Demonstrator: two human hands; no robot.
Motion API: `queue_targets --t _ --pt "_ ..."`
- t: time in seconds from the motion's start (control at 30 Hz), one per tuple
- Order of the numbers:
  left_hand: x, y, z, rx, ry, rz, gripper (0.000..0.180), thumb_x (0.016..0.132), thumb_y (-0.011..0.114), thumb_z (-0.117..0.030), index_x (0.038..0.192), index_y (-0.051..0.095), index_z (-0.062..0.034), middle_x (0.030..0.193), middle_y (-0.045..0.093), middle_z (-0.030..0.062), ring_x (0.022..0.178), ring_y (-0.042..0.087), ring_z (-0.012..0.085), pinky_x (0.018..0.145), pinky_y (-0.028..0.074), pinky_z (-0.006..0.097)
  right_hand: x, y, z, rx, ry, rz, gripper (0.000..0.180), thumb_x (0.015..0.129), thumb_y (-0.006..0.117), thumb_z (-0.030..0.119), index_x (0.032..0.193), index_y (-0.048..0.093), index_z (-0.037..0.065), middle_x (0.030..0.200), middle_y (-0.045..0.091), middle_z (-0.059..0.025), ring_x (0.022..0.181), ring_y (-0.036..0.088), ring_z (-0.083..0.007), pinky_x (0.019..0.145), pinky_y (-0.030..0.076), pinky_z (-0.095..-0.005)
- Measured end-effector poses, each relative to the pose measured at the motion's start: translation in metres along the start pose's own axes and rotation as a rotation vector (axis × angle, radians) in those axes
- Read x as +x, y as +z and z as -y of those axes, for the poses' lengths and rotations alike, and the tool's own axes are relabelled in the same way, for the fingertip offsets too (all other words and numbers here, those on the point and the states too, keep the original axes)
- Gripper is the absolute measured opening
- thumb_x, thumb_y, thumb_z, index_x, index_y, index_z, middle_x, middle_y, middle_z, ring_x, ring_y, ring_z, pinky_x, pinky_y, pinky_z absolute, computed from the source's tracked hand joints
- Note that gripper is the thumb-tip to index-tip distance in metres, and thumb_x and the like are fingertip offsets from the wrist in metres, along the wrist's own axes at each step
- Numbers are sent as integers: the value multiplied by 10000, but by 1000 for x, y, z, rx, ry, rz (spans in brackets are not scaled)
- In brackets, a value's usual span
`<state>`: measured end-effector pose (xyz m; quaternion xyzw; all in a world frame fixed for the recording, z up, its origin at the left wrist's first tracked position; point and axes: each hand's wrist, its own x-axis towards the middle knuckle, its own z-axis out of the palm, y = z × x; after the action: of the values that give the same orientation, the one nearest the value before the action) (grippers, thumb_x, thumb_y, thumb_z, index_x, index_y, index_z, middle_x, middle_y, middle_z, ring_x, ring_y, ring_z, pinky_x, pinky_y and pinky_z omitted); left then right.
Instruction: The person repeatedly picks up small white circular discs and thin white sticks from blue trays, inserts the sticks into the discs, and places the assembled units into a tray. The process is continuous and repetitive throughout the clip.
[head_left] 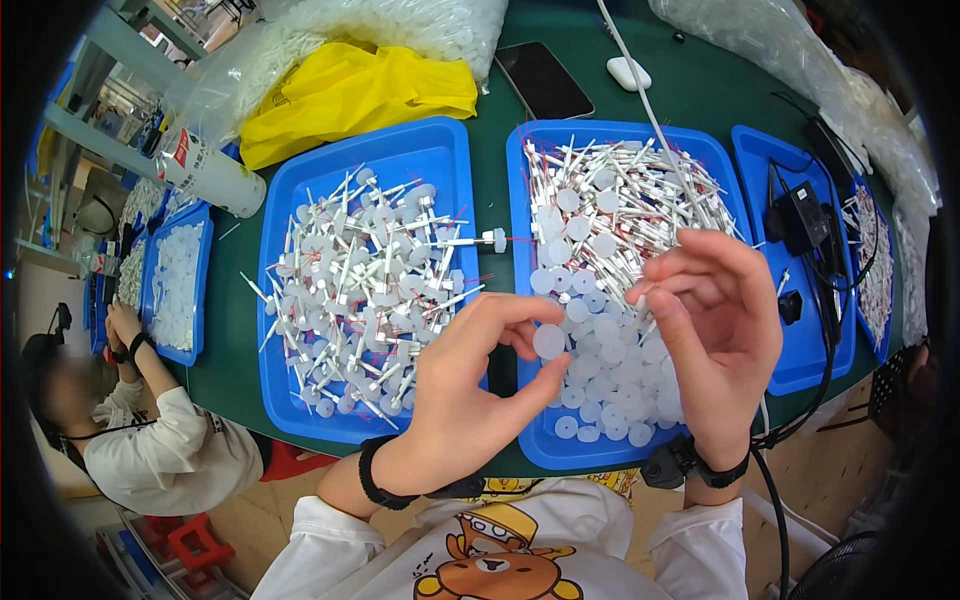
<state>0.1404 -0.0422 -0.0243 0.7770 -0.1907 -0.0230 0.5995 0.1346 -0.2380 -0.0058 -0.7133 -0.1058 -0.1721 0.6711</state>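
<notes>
Between the thumb and fingers of my left hand [470,370] is a round translucent white disc [549,341], held above the near left side of the middle blue tray [515,200]. My right hand [715,340] is over the same tray's right side, its thumb and fingertips pinched around a small white stick, mostly hidden by the fingers. Below the hands lie many loose discs [610,385]; farther back is a heap of thin white sticks with red threads [620,235]. In the left blue tray [285,180], white sticks carry discs [365,270].
A yellow bag [360,95], phone [543,80] and white oval object [628,73] lie at the back. A white cup [215,175] stands back left. The right tray [815,360] holds a black adapter [800,218] and cables. Another person [160,440] works at far left.
</notes>
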Motion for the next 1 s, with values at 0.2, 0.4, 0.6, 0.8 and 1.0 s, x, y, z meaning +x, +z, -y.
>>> queue_targets --t 0.2,0.4,0.6,0.8,1.0 --pt "1 7 2 -340 10 -145 380 772 744 79 1116 591 23 1052 639 78 890 611 122 773 524 252 1 1 1 -10 15 86 515 799 681 -135 1281 526 -45 1054 670 -149 975 678 -193 896 511 -315" --pt "0 1 4 -189 72 -102 390 764 745 82 1129 630 8 1111 621 92 924 603 147 789 500 275 1 1 6 -153 36 99 414 753 742 -89 1151 647 -22 933 706 -105 946 682 -176 848 518 -301" --pt "2 -6 0 -10 80 -96 386 800 714 66 1173 650 -9 1159 578 96 970 566 160 793 480 285 3 0 7 -246 14 147 279 741 751 -69 1008 715 3 894 703 -106 840 678 -201 732 526 -297" --pt "1 3 2 -386 -9 -90 365 881 613 105 1237 578 37 1186 527 112 1039 565 168 897 493 294 4 0 9 -309 -57 252 233 741 747 -63 959 729 17 879 689 -96 785 663 -205 684 526 -296" --pt "0 3 3 -518 1 1 381 897 579 127 1270 528 64 1202 499 120 1106 579 183 951 493 298 3 1 9 -305 -56 270 237 752 736 -67 967 731 33 882 661 -82 772 656 -196 654 523 -287"
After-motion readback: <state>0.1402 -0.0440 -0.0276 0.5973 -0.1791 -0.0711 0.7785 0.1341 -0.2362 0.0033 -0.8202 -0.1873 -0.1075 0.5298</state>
